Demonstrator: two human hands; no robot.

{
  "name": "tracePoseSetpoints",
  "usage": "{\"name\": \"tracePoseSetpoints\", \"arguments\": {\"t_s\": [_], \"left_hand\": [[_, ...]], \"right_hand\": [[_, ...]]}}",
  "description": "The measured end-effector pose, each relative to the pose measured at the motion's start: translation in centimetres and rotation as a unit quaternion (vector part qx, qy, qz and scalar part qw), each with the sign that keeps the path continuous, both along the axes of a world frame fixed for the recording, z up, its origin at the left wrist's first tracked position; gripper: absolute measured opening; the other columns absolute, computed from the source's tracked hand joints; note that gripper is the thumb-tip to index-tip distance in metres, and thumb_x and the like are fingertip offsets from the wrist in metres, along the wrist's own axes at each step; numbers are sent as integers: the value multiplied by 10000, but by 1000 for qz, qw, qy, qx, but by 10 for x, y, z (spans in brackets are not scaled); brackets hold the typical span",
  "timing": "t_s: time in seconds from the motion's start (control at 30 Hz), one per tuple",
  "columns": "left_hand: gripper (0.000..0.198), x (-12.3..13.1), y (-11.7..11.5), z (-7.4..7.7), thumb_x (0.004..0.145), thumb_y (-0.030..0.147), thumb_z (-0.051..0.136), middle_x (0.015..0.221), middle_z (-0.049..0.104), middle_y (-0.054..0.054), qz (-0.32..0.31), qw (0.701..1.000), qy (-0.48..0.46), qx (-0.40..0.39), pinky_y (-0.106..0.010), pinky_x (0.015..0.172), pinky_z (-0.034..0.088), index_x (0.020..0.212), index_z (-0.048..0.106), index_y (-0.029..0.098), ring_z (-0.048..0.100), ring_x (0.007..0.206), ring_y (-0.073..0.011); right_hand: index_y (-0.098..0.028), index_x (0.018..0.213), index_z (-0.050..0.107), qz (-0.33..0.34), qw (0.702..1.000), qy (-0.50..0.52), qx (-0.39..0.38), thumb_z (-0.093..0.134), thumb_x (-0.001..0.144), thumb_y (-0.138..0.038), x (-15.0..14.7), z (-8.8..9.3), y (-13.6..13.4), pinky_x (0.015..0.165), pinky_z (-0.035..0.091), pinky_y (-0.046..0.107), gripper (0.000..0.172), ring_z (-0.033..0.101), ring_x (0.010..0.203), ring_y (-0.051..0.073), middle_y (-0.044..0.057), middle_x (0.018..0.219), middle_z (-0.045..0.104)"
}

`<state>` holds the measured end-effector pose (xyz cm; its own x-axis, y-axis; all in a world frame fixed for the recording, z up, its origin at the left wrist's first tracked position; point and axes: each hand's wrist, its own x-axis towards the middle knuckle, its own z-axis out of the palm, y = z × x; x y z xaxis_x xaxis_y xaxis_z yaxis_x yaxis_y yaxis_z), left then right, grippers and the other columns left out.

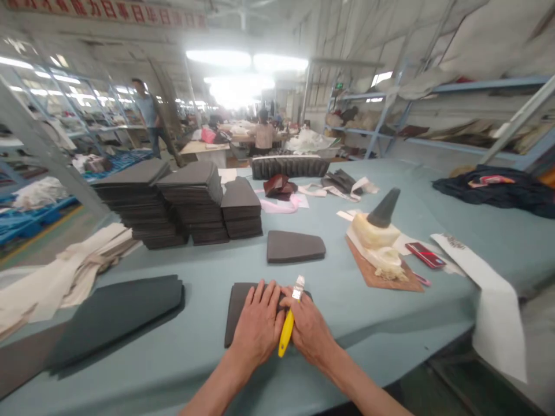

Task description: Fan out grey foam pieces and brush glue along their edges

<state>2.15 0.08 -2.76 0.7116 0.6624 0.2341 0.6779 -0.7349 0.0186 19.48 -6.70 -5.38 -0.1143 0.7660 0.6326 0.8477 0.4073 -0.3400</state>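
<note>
My left hand (pixel 258 326) lies flat, fingers spread, on a dark grey foam piece (pixel 236 309) near the table's front edge. My right hand (pixel 309 330) rests beside it, fingers closed around a yellow utility knife (pixel 287 329) whose metal blade tip points away from me, over the far edge of the foam piece. A second dark grey foam piece (pixel 295 246) lies alone a little further out on the blue-grey table (pixel 208 271).
Tall stacks of grey foam pieces (pixel 173 199) stand at the back left. A long dark sheet pile (pixel 113 315) lies at my left. A brown board (pixel 379 276) with pale scraps and a dark cone (pixel 384 209) sits right. Other people work in the background.
</note>
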Motion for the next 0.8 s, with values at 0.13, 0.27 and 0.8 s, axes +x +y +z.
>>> {"name": "tracePoseSetpoints", "arguments": {"t_s": [0.13, 0.27, 0.8], "left_hand": [[563, 1, 3, -8, 1133, 413, 413, 1715, 539, -73, 1, 1000, -16, 2, -567, 1327, 457, 1645, 547, 222, 484, 1616, -336], [574, 2, 4, -13, 1132, 408, 418, 1729, 520, -84, 2, 999, -34, -13, -585, 1341, 436, 1668, 514, 228, 455, 1636, -342], [820, -30, 18, 4, 1065, 734, 449, 1787, 412, -125, 72, 993, -41, -87, -602, 1376, 376, 1686, 490, 200, 378, 1676, -387]], "right_hand": [[-197, 1214, 657, -7, 1000, -9, 16, 501, 930, -59, 0, -4, 3, 1106, 643, 566, 353, 716, 1352, 332, 191, 1484, 728], [-193, 1226, 668, -3, 1000, 2, 5, 499, 917, -54, 1, -3, 3, 1131, 631, 574, 379, 704, 1386, 328, 195, 1493, 724], [-223, 1195, 697, -17, 1000, -9, -9, 462, 899, -43, 12, -27, 0, 1104, 668, 568, 418, 727, 1388, 328, 161, 1494, 738]]}}
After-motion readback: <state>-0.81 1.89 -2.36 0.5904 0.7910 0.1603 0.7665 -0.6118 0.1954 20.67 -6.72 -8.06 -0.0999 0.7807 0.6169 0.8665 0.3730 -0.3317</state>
